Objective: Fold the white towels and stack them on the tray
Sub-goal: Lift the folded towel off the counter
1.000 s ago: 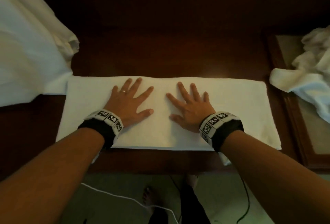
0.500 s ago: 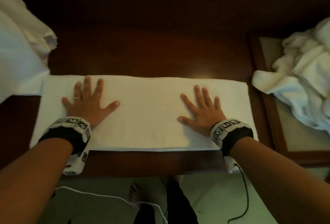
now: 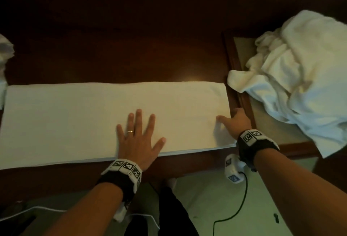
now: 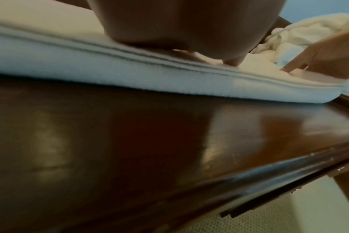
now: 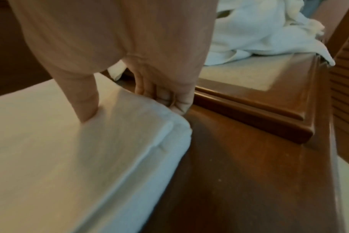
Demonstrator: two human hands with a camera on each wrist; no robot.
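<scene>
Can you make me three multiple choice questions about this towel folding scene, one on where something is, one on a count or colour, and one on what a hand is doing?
1. Where does the crumpled pile of towels lie?
A. On the tray at the right
B. On the floor
C. On top of the folded towel

2. How many hands touch the folded towel?
A. None
B. One
C. Two

3. What is the right hand doing?
A. Resting flat mid-towel
B. Gripping the towel's right end, thumb on top and fingers curled under
C. Holding the tray

Answers:
1 A, the head view shows the pile on the wooden tray.
2 C, the left hand presses flat with spread fingers and the right hand holds the end.
3 B, the right wrist view shows the thumb on top and the fingers tucked beneath the edge.
</scene>
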